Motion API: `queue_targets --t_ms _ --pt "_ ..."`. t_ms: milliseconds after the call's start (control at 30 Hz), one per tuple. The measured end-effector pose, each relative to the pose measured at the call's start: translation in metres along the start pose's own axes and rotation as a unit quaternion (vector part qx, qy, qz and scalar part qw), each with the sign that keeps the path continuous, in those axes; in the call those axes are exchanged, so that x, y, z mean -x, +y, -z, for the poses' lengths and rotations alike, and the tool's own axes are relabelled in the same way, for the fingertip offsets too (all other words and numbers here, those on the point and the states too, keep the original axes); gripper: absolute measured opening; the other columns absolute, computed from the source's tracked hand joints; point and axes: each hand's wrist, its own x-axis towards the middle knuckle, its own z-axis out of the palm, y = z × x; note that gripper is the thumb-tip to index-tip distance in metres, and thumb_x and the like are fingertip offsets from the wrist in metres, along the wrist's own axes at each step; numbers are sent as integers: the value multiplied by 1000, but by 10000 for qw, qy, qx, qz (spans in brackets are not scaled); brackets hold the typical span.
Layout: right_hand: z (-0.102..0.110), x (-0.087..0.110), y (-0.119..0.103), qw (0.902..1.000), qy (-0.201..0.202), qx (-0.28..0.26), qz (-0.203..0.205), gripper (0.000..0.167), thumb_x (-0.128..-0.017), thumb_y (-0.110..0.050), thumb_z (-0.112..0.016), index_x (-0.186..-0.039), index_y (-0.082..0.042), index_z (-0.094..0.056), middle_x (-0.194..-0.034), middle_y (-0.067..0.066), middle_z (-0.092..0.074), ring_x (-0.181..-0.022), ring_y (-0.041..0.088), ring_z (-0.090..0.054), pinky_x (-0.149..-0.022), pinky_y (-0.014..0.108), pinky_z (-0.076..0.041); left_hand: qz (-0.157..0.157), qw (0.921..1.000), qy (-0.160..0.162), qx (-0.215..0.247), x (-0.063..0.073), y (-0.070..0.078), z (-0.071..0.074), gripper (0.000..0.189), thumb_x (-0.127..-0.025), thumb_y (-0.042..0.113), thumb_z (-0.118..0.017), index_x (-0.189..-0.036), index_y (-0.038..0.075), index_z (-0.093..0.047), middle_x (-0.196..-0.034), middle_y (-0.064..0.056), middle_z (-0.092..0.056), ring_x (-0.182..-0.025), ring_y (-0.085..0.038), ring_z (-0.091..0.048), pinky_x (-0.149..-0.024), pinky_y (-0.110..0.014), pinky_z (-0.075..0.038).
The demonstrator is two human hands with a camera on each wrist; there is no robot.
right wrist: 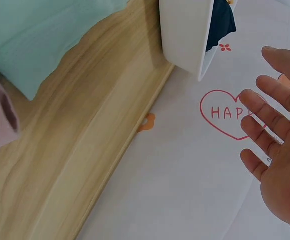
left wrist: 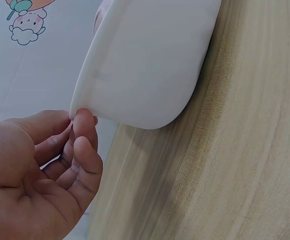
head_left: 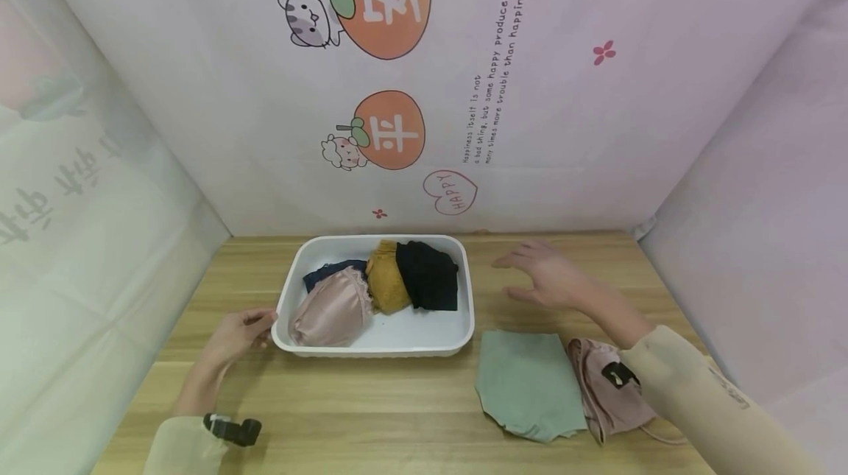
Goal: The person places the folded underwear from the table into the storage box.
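Note:
A white plastic tray [head_left: 411, 342] stands on the wooden table near the back wall. My left hand [head_left: 238, 335] pinches its left rim between thumb and fingers, as the left wrist view shows close up at the tray corner [left wrist: 135, 75]. Inside lie a pink satin garment with lace trim [head_left: 334, 309], a dark blue cloth [head_left: 324, 272], a mustard yellow garment [head_left: 387, 280] and a black folded garment [head_left: 429, 276]. To the right of the tray my right hand [head_left: 546, 274] hovers with spread fingers and holds nothing; its palm shows in the right wrist view.
At the front right lies a folded mint green garment [head_left: 530, 383], beside a dusty pink garment [head_left: 609, 394] partly under my right forearm. White printed cloth walls [head_left: 556, 129] enclose the table [head_left: 371, 416] at the back and both sides.

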Motion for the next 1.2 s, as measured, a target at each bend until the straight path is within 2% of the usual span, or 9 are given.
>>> queue_targets --t_ms 233,567,767,900,1200 --pt "-4 11 5 10000 55 36 -40 48 -85 -35 -77 -127 -13 -67 -119 6 -69 -117 29 -59 -107 52 -44 -14 10000 43 -37 -1 -2 0 49 -103 25 -56 -134 -14 -54 -84 -1 -67 -74 -7 -62 -66 -23 -57" --pt "0 29 7 9995 172 -55 -264 48 -84 -32 -80 -126 -14 -68 -119 4 -70 -117 30 -59 -106 56 -43 -28 10000 1 -16 1 -2 1 49 -103 24 -56 -133 -14 -53 -85 -3 -68 -73 -7 -62 -66 -24 -57" --pt "4 37 8 9995 301 98 -95 48 -83 -32 -80 -124 -11 -69 -118 5 -70 -113 29 -60 -101 54 -46 -50 10000 -52 48 1 -3 1 50 -104 24 -56 -133 -16 -52 -85 -4 -68 -72 -6 -62 -65 -23 -57" --pt "4 43 8 9992 341 188 -82 49 -82 -32 -80 -124 -11 -68 -117 6 -70 -113 30 -60 -102 55 -45 -118 9999 -75 56 1 -2 2 51 -104 24 -55 -134 -17 -51 -85 -4 -68 -72 -6 -61 -64 -23 -56" --pt "2 56 7 9986 12 -17 -523 51 -82 -37 -81 -126 -15 -67 -120 1 -69 -115 27 -59 -104 58 -42 -99 9999 -57 57 -1 -3 1 49 -104 23 -56 -133 -15 -53 -85 -2 -67 -72 -6 -61 -64 -23 -56"
